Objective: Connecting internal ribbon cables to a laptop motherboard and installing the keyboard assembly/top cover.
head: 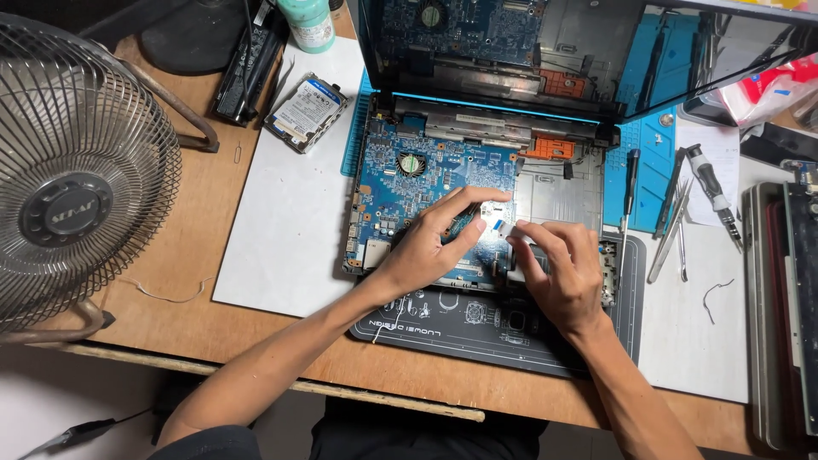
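Hands meet over the opened laptop (477, 196) on the desk. The left hand (430, 243) lies palm down on the blue board (426, 175), its fingers stretched toward a small white ribbon cable (503, 227). The right hand (558, 273) pinches that cable between thumb and forefinger, knuckles up, near the board's right edge. 1 hard drive (305, 111) with a white label lies on white paper to the left. A green bottle (307, 24) stands above it.
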